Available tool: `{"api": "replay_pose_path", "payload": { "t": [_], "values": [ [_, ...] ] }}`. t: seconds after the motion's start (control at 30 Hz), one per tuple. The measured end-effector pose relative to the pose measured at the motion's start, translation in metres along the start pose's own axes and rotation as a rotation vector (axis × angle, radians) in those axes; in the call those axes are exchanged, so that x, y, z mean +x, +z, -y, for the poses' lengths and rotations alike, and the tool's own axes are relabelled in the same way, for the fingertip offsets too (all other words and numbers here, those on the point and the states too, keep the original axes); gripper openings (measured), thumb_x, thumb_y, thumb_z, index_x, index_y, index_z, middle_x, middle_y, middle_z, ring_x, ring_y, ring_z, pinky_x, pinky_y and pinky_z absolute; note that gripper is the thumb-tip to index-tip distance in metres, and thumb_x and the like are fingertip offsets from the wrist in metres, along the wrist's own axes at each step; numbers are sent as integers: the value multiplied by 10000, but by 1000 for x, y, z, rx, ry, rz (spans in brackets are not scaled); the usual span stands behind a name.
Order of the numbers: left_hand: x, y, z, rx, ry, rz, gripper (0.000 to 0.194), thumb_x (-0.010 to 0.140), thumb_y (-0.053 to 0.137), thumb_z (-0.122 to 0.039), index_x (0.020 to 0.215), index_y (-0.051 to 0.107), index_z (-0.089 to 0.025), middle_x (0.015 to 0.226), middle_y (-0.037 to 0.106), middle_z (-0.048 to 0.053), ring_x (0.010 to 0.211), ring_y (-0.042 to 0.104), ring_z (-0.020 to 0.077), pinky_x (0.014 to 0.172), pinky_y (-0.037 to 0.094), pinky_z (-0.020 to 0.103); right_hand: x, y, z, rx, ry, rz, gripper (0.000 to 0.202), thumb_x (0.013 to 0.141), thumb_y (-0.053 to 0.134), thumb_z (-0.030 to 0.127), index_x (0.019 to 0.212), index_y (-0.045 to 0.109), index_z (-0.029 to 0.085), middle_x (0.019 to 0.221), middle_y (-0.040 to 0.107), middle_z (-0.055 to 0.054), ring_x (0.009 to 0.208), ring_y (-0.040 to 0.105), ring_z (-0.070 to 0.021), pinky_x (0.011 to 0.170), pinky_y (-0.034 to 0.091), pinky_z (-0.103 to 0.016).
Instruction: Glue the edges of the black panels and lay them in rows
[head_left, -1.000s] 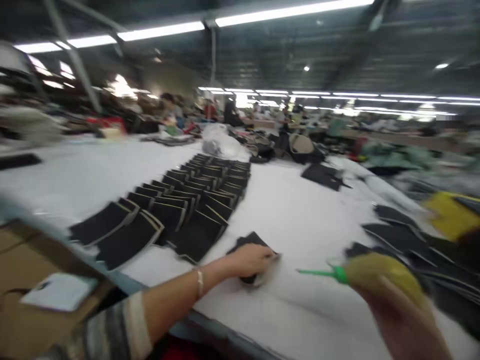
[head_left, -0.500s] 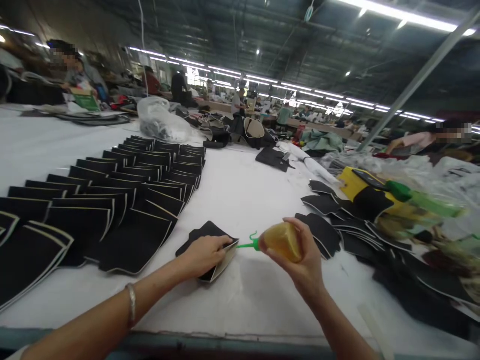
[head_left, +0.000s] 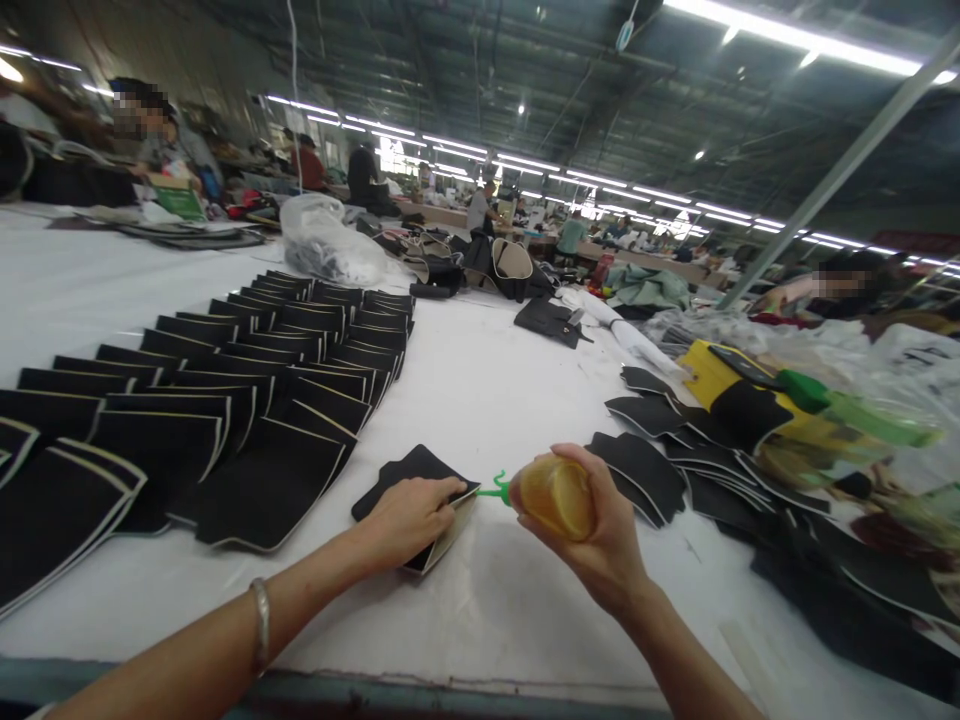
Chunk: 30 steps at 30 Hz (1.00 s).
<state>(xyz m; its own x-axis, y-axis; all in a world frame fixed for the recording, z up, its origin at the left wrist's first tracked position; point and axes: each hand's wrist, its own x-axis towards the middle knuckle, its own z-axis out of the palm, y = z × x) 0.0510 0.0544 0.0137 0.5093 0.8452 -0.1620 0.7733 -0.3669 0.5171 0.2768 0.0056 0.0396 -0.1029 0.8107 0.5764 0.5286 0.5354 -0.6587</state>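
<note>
My left hand (head_left: 415, 517) is closed on a small black piece (head_left: 420, 468) with a pale inner side, its fingers on top near the right corner. The piece lies on the white table (head_left: 480, 385), its right edge parted. A clear squeeze bottle of amber liquid (head_left: 559, 497) is gripped in my right hand (head_left: 611, 540), tilted sideways. The bottle's green nozzle (head_left: 495, 491) points left, its tip at the piece's right corner. Whether liquid comes out is too small to tell.
Overlapping rows of black pieces (head_left: 262, 470) cover the left side. More black pieces (head_left: 637, 470) lie at the right, beside a yellow container (head_left: 705, 378) and plastic bags. A clear plastic bag (head_left: 322, 245) sits farther back. People work in the background.
My right hand and the bottle have shifted slightly left, and the bottle has turned a little. My left hand stays on the black piece, its index finger slightly lower.
</note>
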Motion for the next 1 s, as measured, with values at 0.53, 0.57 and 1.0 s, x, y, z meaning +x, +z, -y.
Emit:
{"api": "replay_pose_path", "payload": {
  "t": [0.53,0.57,1.0],
  "values": [
    [-2,6,1,67,-5,-30,465,842,377,-248,1272,552,-280,1134,688,30,991,650,262,845,459,353,-1,5,-1,12,99,-1,535,750,774,374,1196,495,276,987,611,-28,789,612,-224,718,505,-338],
    [-2,7,1,69,-1,-34,466,841,380,-249,1274,551,-278,1132,689,32,997,648,264,850,460,355,-2,5,-3,17,108,-14,534,750,774,369,1196,495,276,996,617,-31,803,618,-230,727,506,-345],
    [-3,4,-1,65,-17,-5,483,844,382,-241,1304,528,-260,1149,681,54,1022,641,271,866,465,366,-4,6,-4,53,137,-78,496,754,765,342,1172,504,277,987,574,-15,781,578,-202,695,495,-307]
  ]
}}
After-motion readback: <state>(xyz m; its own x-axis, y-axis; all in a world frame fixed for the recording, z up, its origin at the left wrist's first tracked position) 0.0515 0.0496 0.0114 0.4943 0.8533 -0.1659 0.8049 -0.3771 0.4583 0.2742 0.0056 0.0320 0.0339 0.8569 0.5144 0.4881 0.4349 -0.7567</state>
